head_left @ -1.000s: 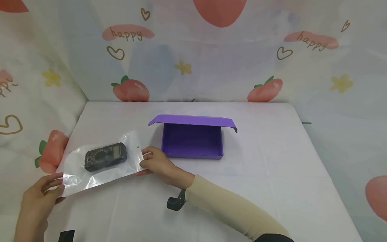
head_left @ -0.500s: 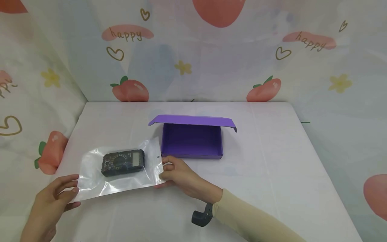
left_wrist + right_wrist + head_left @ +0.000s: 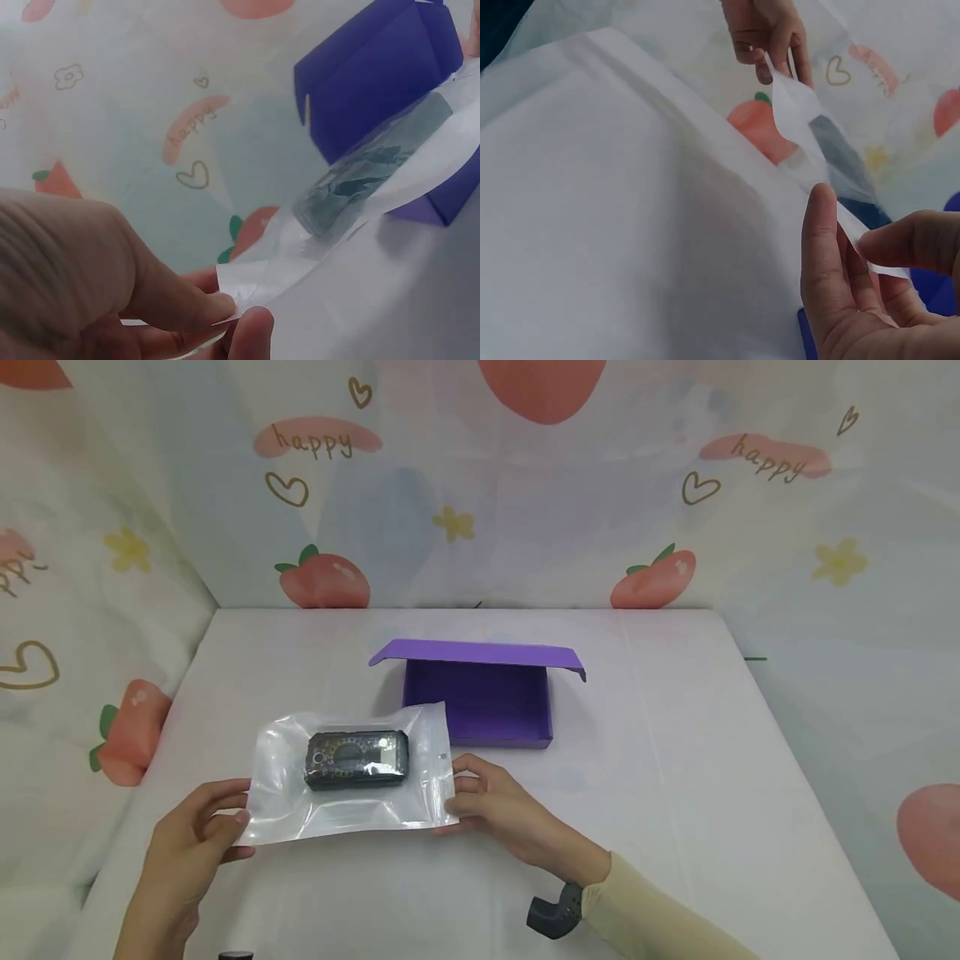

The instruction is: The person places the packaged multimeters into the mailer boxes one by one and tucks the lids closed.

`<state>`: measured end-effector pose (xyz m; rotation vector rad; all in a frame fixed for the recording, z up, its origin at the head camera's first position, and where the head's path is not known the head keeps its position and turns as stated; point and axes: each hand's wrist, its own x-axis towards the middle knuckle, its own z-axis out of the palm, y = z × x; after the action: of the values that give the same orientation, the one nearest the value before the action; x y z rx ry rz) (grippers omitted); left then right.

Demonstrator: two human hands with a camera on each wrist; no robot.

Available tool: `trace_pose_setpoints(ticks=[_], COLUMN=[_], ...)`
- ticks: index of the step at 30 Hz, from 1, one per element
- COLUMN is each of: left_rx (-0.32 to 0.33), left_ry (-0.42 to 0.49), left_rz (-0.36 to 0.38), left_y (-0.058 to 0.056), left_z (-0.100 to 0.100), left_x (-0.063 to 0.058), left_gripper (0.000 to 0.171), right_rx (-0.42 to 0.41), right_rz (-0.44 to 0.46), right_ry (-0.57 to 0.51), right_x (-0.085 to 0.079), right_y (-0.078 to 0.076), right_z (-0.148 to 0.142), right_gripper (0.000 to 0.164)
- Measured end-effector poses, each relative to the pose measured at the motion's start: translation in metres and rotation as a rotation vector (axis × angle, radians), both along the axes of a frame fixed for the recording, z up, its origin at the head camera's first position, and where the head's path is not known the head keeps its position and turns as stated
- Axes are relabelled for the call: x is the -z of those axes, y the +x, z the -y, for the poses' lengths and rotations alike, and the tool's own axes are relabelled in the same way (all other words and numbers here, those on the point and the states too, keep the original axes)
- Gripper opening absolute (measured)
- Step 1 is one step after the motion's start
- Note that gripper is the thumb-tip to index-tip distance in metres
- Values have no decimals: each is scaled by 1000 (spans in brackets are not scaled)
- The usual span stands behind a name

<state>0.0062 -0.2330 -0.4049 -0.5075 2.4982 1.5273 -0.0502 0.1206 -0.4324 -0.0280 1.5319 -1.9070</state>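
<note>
A clear-fronted plastic bag (image 3: 285,814) with a white back is held between both hands in front of the purple box. Inside it lies a black multimeter (image 3: 356,760) with a dial and a small display. My left hand (image 3: 187,847) pinches the bag's left end between thumb and fingers, as the left wrist view also shows. At the other end, near the punched hole, my right hand (image 3: 502,806) pinches the bag's edge. The purple box (image 3: 498,702) stands with its lid raised, and the bag's upper right corner covers part of its front left.
A white-covered table (image 3: 660,827) spreads under everything, backed by a patterned cloth (image 3: 525,527) with fruit and hearts. A black wrist-worn device (image 3: 557,912) hangs under the right wrist.
Both hands have carried the bag with the multimeter to the right, from the table's left side to just before the box. The bag has levelled out. The box stays put.
</note>
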Motion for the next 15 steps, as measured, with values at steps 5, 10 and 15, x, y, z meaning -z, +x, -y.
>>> trace_pose_setpoints(ticks=[5, 10, 15], left_rx=[53, 98, 139], left_ry=[20, 64, 104], left_rz=[-50, -93, -93], left_y=[-7, -19, -32], left_z=[-20, -40, -58], left_x=[1, 4, 10], left_gripper=[42, 40, 39], right_rx=[15, 19, 32], right_rz=[4, -17, -32], right_ry=[18, 35, 69], right_x=[4, 6, 6], right_y=[1, 3, 7], right_z=[-21, -45, -68], right_gripper=[44, 44, 44])
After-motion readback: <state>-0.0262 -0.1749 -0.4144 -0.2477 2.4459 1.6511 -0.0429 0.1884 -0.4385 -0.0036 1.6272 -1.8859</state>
